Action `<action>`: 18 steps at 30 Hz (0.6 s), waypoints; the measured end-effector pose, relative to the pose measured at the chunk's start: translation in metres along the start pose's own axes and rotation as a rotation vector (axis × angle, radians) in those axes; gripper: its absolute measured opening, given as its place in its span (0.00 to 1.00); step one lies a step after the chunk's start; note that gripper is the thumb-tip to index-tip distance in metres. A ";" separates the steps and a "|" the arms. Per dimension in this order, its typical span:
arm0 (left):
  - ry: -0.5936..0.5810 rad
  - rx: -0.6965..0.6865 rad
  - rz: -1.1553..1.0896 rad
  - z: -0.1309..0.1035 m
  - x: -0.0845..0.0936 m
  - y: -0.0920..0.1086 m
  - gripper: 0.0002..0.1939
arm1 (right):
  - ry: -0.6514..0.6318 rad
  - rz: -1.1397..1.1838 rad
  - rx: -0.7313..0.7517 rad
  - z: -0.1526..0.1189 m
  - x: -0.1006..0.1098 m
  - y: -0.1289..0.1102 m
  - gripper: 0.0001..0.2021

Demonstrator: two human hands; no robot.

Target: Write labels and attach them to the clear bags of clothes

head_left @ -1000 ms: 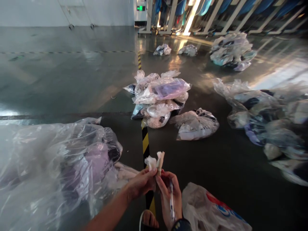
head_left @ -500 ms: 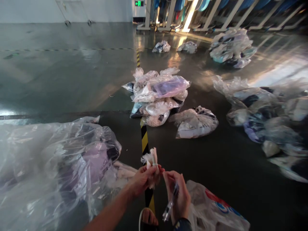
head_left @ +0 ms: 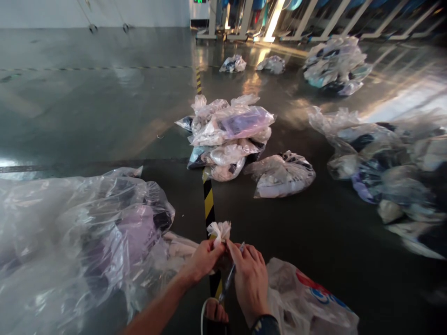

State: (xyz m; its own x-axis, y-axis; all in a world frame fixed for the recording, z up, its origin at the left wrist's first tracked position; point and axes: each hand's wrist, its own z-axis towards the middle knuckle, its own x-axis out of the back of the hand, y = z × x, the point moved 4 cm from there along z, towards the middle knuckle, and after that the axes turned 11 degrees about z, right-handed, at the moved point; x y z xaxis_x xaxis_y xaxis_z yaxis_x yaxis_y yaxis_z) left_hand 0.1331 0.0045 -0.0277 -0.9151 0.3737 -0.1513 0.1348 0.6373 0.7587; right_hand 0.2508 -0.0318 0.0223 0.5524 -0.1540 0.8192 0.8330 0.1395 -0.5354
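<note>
A gathered, frilled top of a white plastic bag (head_left: 220, 231) stands up between my hands, above the striped floor line. My left hand (head_left: 206, 257) is closed round its neck from the left. My right hand (head_left: 249, 277) has its thumb and index finger at the same neck, touching it from the right. A clear pen (head_left: 228, 283) is tucked in the right hand, pointing down and left. The rest of the gathered bag is mostly hidden under the hands. Close to my right wrist lies a plastic bag with red and blue print (head_left: 310, 298).
Large clear bags (head_left: 87, 242) fill the left. Ahead is a pile of filled bags (head_left: 230, 135), with a single bag (head_left: 282, 174) beside it. Another heap (head_left: 387, 172) lies right, and more bags (head_left: 337, 65) stand farther back near racks (head_left: 275, 21). My sandalled foot (head_left: 214, 311) is below.
My right hand has turned palm down and moved in to the bag's neck. The gathered top has fanned out and sits slightly lower. The view has tilted down slightly.
</note>
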 end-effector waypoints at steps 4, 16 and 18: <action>0.005 -0.023 0.068 0.002 0.002 -0.006 0.23 | -0.031 -0.084 0.029 0.004 -0.005 -0.004 0.14; 0.018 0.124 -0.389 0.004 0.000 -0.013 0.24 | -0.064 -0.012 -0.042 0.002 -0.017 0.008 0.12; 0.033 0.115 -0.393 0.004 0.000 -0.013 0.25 | -0.079 0.008 -0.056 0.001 -0.020 0.010 0.12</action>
State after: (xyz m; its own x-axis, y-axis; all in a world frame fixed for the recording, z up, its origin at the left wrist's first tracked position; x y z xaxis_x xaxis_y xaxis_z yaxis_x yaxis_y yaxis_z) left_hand 0.1325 -0.0015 -0.0401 -0.9169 0.0663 -0.3936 -0.1873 0.7993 0.5709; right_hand 0.2484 -0.0263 0.0008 0.5565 -0.0747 0.8275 0.8303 0.0849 -0.5508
